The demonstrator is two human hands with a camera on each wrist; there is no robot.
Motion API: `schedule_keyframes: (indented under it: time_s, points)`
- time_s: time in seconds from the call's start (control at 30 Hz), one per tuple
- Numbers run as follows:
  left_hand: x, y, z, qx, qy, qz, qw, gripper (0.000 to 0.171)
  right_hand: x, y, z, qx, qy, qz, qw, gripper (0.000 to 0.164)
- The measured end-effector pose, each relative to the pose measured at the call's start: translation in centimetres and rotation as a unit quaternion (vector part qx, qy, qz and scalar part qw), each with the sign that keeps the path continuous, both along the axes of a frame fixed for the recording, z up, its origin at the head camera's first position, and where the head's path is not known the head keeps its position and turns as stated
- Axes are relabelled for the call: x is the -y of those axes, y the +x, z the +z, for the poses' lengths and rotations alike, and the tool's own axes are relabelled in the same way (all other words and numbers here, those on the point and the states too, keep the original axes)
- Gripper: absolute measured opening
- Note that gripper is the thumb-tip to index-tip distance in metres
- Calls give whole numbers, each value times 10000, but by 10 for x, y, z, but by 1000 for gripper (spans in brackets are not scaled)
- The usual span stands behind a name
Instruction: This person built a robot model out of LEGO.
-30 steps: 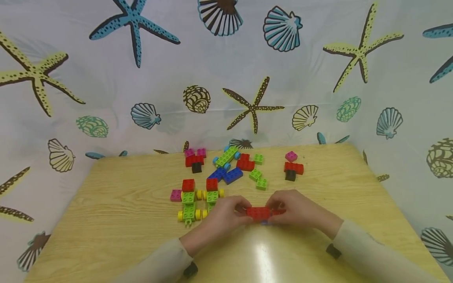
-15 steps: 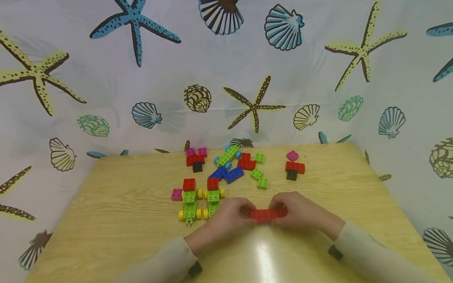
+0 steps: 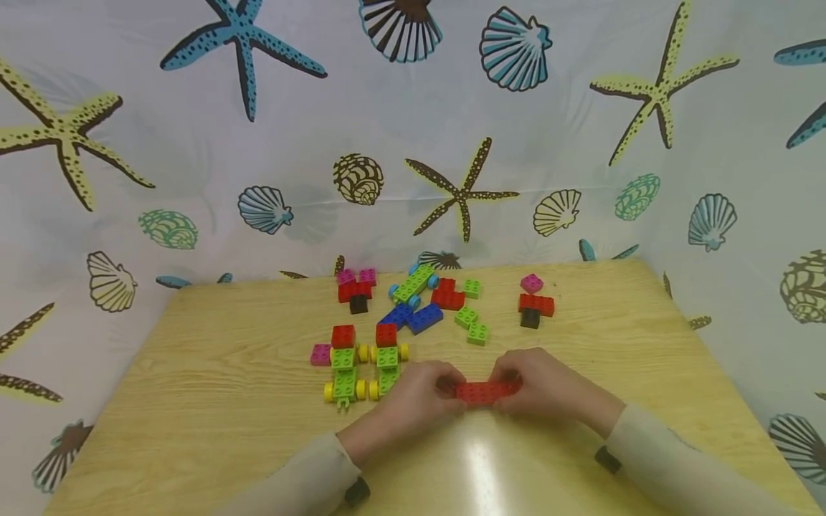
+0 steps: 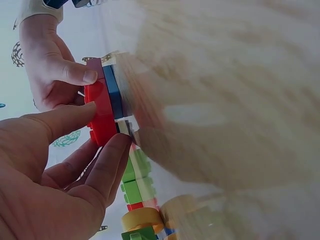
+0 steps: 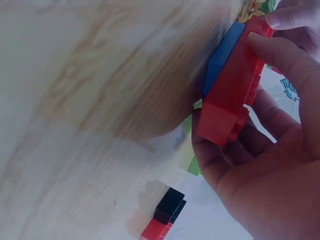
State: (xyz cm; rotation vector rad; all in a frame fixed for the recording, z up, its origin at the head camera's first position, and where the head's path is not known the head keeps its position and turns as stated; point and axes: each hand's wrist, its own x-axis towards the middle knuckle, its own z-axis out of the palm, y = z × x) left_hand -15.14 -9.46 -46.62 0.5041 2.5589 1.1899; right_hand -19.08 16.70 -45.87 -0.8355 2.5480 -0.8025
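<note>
Two red bricks sit end to end over a blue brick (image 5: 222,60), just above the near middle of the table. My left hand (image 3: 421,393) pinches the left red brick (image 4: 102,112) between thumb and fingers. On the other end, my right hand (image 3: 540,383) grips the right red brick (image 5: 232,85), its thumb on the near side. In the head view the red row (image 3: 480,393) shows between both hands, while the blue brick is hidden there. The wrist views show the blue brick under the seam, with the red ends overhanging it.
Left of my hands stand two green wheeled builds (image 3: 345,365) with red bricks on top. Behind lie a blue-wheeled green base (image 3: 414,285), blue bricks (image 3: 425,318), small green bricks (image 3: 477,333) and red bricks (image 3: 447,295). A black brick (image 3: 530,318) lies against a red one at right.
The right red brick has come flush with the left one, making one straight row. The blue edge seen below the red bricks earlier is now covered in the head view.
</note>
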Motion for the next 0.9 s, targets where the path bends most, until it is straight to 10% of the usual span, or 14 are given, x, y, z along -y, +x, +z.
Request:
schedule_keyframes:
  time_s: [0.27, 0.9]
  points:
    - [0, 1, -2, 22, -3, 48, 10000, 35, -15, 2, -6, 204, 182, -330, 9991, 51]
    - [7, 2, -4, -136, -275, -4, 9995, 34, -52, 13, 1, 75, -22, -503, 9987, 33]
